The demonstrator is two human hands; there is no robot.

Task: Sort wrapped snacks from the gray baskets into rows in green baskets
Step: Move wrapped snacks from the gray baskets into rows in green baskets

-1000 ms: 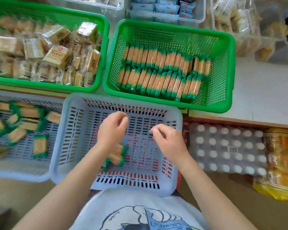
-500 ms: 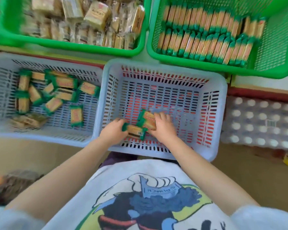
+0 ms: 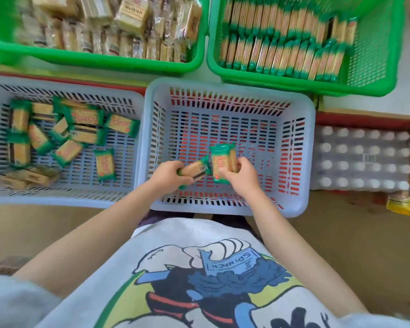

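Up top right of the frame, the green basket (image 3: 376, 74) already has two neat rows of green-edged wrapped snacks (image 3: 282, 50) standing on edge, with open floor at its right end, so I'd guess that's where the next ones go. Upper left, a second green basket (image 3: 104, 61) is packed with paler wrapped squares (image 3: 133, 13), more heaped than rowed.

Middle left, one gray basket (image 3: 130, 195) holds a loose scatter of maybe a dozen packets (image 3: 81, 129), so plenty is left to sort. The center gray basket (image 3: 232, 91) looks otherwise cleared out, just slotted floor showing.

Both hands sit low inside that center basket. The left hand (image 3: 168, 176) is wrapped around one packet (image 3: 194, 170) lying roughly sideways, and the right hand (image 3: 240, 176) grips another packet (image 3: 223, 162) held upright; the two packets are just about touching.

Room-wise: to get to the rows the hands have to clear the gray basket's far wall, then the green rim right behind it. The baskets butt up close, so not much slack between them. An egg tray (image 3: 360, 159) sits to the right, out of the way.
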